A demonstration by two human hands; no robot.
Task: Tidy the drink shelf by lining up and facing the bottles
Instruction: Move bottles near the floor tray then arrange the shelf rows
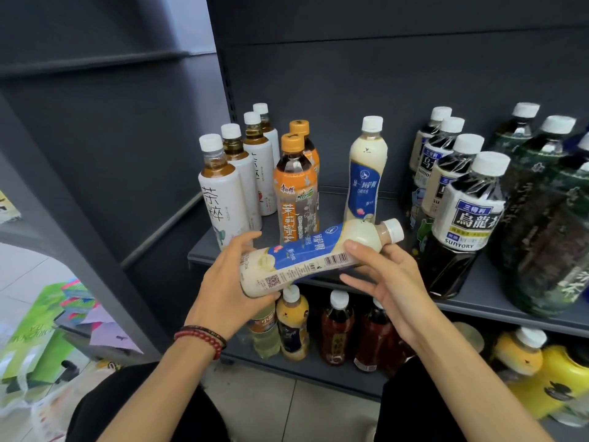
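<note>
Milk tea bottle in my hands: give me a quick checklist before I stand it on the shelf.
1. Grip: left hand and right hand both hold the milk tea bottle: ok.
2. White cap on: ok.
3. Upright: it lies sideways, cap rightward: not ok.
4. Facing: barcode side toward camera: not ok.
5. Spot on the shelf before the standing twin bottle: hidden: cannot tell.

- Held bottle [318, 253]: cream, blue label, white cap.
- Tea bottles [223, 199]: white labels, amber liquid.
- Jasmine bottles [294, 189]: orange caps and labels.
- Shelf [497, 288]: dark grey.
- Bracelet [200, 338]: red and black beads.
</note>
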